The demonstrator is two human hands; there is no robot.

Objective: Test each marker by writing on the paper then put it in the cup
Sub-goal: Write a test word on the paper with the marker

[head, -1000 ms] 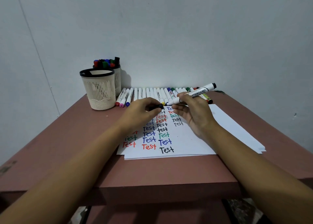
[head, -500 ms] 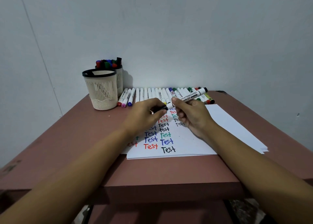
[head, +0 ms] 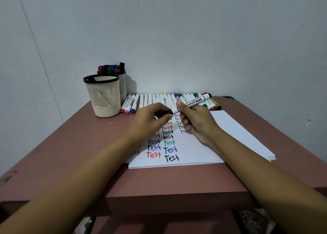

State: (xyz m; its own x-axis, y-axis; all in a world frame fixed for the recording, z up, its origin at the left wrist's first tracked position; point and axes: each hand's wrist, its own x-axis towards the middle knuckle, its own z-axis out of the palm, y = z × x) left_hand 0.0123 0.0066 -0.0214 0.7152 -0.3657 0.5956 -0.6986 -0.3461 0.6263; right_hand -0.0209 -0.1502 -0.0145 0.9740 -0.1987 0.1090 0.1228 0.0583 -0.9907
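From the head view, the right hand curls round the white barrel of the marker, held over the paper near the desk's far edge. The left hand pinches its black cap at the tip end. Light, stiff, smooth plastic, I'd say: best held mid-barrel. The cup stands at the far left corner.

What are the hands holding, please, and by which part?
The right hand grips the whiteboard marker by its barrel; the left hand pinches its black cap.
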